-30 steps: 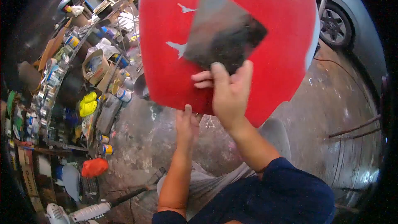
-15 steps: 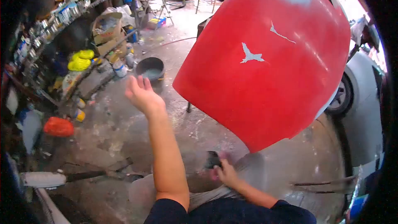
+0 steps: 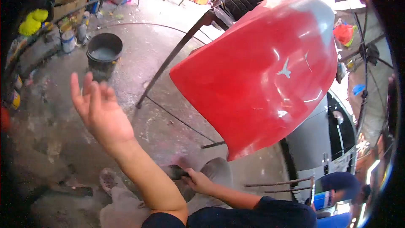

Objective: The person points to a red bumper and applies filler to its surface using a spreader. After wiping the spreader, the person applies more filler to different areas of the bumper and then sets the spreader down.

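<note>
My left hand point(image 3: 101, 112) is raised at the left with its fingers spread and nothing in it. It is nearest to a black bucket point(image 3: 103, 61) on the floor, which holds greyish liquid. My right hand point(image 3: 197, 181) is low, close to my legs, closed around a dark flat piece point(image 3: 175, 172) whose kind I cannot make out. Beyond it, a red car hood point(image 3: 240, 84) with grey bare patches rests on a dark metal stand point(image 3: 179, 46). Neither hand touches the hood.
A tyre point(image 3: 242, 1) sits behind the hood. Paint cans point(image 3: 68, 41), cardboard boxes and a yellow bundle point(image 3: 33, 22) line the left side. A grey car point(image 3: 310, 143) stands at the right. Metal rods point(image 3: 278, 183) stick out low near a person's arm point(image 3: 341, 185).
The view has swung, so the bucket sits further left and the stand and tyre show more. My left hand appears further left, fingers still spread. My right hand still holds the dark piece.
</note>
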Tool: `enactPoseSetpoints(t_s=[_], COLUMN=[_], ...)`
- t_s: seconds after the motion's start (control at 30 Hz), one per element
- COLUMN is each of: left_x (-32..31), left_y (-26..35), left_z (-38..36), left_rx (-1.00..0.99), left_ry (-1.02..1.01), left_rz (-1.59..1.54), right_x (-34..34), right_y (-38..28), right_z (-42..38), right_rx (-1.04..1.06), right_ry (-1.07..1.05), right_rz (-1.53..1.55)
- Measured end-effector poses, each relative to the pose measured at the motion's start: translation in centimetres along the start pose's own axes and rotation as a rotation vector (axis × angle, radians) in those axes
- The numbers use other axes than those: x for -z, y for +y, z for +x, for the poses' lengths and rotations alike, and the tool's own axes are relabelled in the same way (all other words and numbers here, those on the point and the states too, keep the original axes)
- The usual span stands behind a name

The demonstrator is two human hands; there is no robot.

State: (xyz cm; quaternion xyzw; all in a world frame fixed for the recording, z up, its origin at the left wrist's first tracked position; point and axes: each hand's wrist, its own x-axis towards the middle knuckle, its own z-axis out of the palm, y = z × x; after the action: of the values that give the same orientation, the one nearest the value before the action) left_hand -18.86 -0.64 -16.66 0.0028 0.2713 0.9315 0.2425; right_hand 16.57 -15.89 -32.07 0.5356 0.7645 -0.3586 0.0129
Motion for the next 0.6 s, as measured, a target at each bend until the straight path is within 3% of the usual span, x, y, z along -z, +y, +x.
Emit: enactPoseSetpoints(t_s=[0.13,0.23,0.33,0.37,0.43,0.5,0.6], left_x=[-1.5,-1.1,-0.4,-0.2,1.5,3.8,6.0], left_y=[-0.7,-2.5,-4.0,-4.7,-6.7,-9.6,-14.6], left_z=[-0.8,-0.1,0.8,1.1,1.9,2.6,0.8], left_rx=[0.209,0.317,0.371,0.404,0.496,0.610,0.876], left_ry=[-0.085,-0.148,-0.180,-0.199,-0.355,-0.537,-0.779], left_rz=[0.015,-0.017,-0.044,-0.038,-0.139,-0.265,-0.722], right_x=[0.2,0.9,1.9,2.8,5.7,9.6,18.6], right_y=[-1.9,-3.6,-5.1,-5.6,-6.7,-8.0,-13.1], right_z=[1.1,1.6,1.5,1.4,0.6,-1.0,-3.6], right_rx=[0.056,-0.058,0.039,0.035,0.031,-0.013,-0.041], right_ry=[-0.033,-0.146,-0.116,-0.228,-0.440,-0.497,-0.385], right_rz=[0.046,0.014,-0.023,-0.126,-0.332,-0.342,-0.257])
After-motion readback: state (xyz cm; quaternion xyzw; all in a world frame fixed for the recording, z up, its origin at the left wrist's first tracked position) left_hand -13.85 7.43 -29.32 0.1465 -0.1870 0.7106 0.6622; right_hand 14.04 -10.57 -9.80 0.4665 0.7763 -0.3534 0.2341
